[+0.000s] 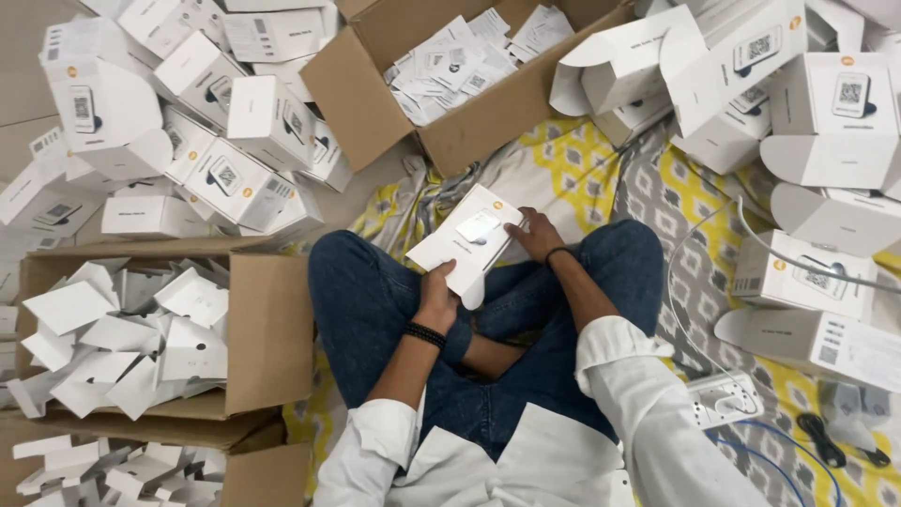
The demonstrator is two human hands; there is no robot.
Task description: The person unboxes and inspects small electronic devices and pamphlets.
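Seen from the head camera: held over crossed legs in dark blue denim (375,300), a flat white rectangular cardboard box (463,242) with a glossy pale panel on its face, left hand (437,299) clasped around its near edge, right hand (537,234) with fingers curled against its far corner. Spread beneath, a rumpled yellow, grey and white patterned cloth (601,169). Ringed around: stacked matte white cartons (235,178) at left, an open brown corrugated box of folded white card inserts (272,329), another brown carton of small printed leaflets (450,56), and a white power strip (723,399).
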